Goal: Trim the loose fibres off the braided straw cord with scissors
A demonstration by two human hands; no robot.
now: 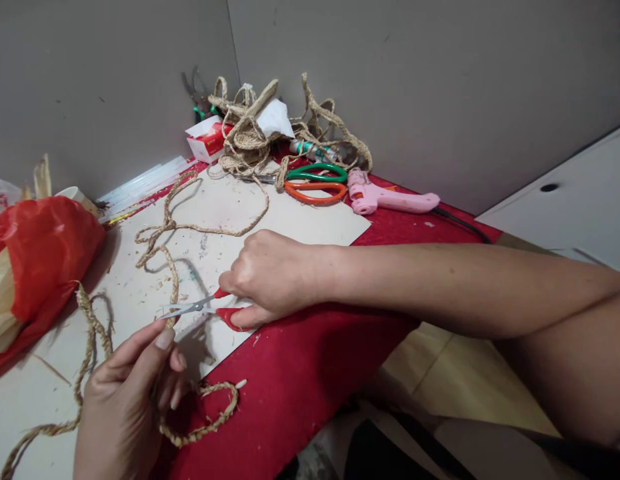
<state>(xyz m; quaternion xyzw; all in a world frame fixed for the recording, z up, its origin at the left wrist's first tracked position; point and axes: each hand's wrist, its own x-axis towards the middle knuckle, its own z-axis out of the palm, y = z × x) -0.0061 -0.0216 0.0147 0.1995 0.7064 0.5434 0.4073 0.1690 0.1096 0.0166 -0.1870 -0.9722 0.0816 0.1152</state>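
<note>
My left hand (133, 390) pinches a braided straw cord (174, 280) between thumb and forefinger. One end of that cord curls below the hand in a loop, and the rest winds up the board toward a tangle at the back. My right hand (270, 277) is closed round the red handles of small scissors (193, 308). The scissor blades are parted and lie across the cord just above my left fingertips. Another braided length (87, 353) lies to the left of my left hand.
A red plastic bag (50, 253) sits at left on the white board (310, 223). Toward the wall are clear glue sticks (145, 187), a red-and-white box (209, 139), a cord tangle (250, 133), green-and-orange-handled scissors (315, 193) and a pink glue gun (395, 199). Red cloth (310, 380) covers the table.
</note>
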